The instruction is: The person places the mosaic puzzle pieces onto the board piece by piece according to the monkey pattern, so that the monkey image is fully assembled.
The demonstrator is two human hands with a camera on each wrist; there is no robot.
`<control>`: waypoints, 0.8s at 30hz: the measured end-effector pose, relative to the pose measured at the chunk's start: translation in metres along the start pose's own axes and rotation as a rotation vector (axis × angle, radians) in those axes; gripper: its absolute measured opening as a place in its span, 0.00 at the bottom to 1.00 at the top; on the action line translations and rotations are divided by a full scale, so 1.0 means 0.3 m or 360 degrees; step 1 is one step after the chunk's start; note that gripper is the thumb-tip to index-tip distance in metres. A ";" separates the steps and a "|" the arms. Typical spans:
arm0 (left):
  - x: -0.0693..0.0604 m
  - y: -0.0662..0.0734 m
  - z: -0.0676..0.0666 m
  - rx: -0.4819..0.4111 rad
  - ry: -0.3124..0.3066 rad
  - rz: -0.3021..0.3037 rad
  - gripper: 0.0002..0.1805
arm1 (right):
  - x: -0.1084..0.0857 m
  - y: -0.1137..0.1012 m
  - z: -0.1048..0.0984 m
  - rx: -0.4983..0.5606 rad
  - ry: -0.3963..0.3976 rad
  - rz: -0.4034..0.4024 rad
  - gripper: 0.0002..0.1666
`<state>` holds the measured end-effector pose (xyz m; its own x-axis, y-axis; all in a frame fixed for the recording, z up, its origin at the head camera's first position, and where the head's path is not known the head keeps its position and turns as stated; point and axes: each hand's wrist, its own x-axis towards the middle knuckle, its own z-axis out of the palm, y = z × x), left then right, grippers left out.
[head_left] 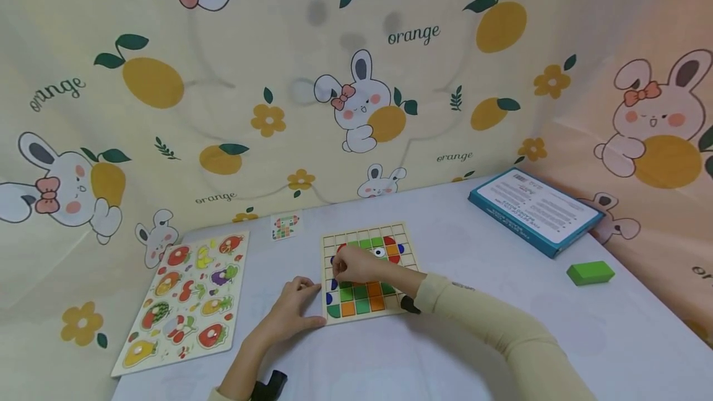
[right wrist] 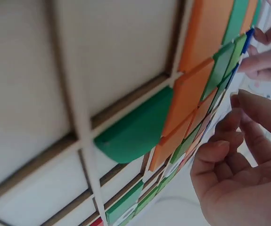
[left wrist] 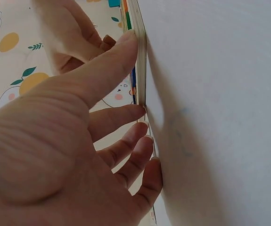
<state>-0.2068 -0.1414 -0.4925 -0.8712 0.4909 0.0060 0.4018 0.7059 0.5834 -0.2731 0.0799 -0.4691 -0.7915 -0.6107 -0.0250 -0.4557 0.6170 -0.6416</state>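
A wooden grid board [head_left: 414, 262] holds coloured tiles in green, orange, red and blue, with one white eye-like tile [head_left: 380, 252]. My left hand [head_left: 292, 308] rests at its lower left, thumb by the near corner and fingers along the left side. In the left wrist view, the thumb and index fingertip touch the board's edge [left wrist: 142, 70]. Above the left part of the board is my right hand [head_left: 359, 265], its fingers curled and fingertips close together, covering some tiles. Whether a tile sits between those fingertips cannot be seen. A green rounded tile [right wrist: 137, 127] lies in the grid in the right wrist view.
A fruit puzzle board [head_left: 192, 283] lies on the left of the white table [head_left: 445, 351]. Behind the grid board is a small pattern card [head_left: 286, 226]. A blue-edged box [head_left: 535, 209] and a green block [head_left: 590, 273] are at the right. Printed cloth [head_left: 267, 67] hangs behind.
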 end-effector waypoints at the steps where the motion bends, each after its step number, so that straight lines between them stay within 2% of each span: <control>1: -0.001 -0.001 0.000 -0.0002 -0.0001 -0.0007 0.41 | -0.002 -0.001 0.002 -0.0069 -0.0005 -0.0010 0.07; 4: -0.001 -0.004 -0.001 -0.0005 -0.0001 -0.0017 0.41 | -0.003 -0.003 0.015 -0.0235 -0.0028 -0.0028 0.09; 7: -0.001 -0.006 0.001 -0.0011 -0.0004 -0.0019 0.41 | 0.000 -0.006 0.026 -0.0272 -0.0053 -0.0036 0.08; 18: 0.001 -0.006 0.000 -0.0009 0.0003 -0.0003 0.41 | 0.002 -0.005 0.033 -0.0224 -0.0064 -0.0079 0.05; 24: 0.003 -0.008 0.002 -0.0007 -0.0007 -0.0021 0.42 | -0.024 0.028 0.011 -0.0182 0.0074 -0.0090 0.05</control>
<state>-0.2082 -0.1423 -0.4944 -0.8751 0.4840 -0.0052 0.3892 0.7100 0.5869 -0.2698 0.0878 -0.4769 -0.7798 -0.6243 0.0459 -0.5417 0.6362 -0.5494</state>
